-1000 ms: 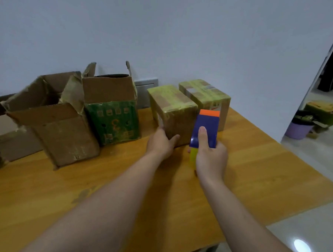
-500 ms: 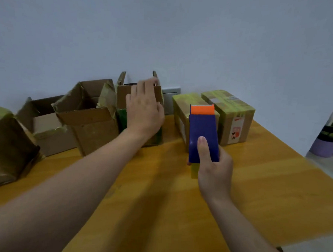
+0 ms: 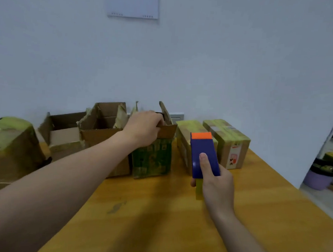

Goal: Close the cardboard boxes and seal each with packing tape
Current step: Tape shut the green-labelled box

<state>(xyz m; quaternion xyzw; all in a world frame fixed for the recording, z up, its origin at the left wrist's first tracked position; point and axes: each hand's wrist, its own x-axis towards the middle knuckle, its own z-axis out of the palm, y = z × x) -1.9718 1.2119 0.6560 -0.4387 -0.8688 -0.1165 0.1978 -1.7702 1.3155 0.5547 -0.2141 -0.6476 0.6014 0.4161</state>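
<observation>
An open box with a green printed front (image 3: 152,159) stands at the back middle of the wooden table (image 3: 157,212). My left hand (image 3: 144,128) grips the top edge of its front flap, fingers curled over it. My right hand (image 3: 215,178) holds a blue tape dispenser with an orange tip (image 3: 202,152), thumb lying along its back, just in front of two shut, taped boxes (image 3: 192,131) (image 3: 228,140) on the right. Left of the green box stand two more open brown boxes (image 3: 102,126) (image 3: 65,132).
A taped box (image 3: 10,148) sits at the far left edge. The wall runs right behind the boxes, with a socket plate (image 3: 176,116) on it. On the right the table ends at a doorway, where a purple pot (image 3: 317,178) stands on the floor.
My left hand left the taped box, rose over the green box and now grips its front flap. My right hand kept the dispenser. The view has swung left and up.
</observation>
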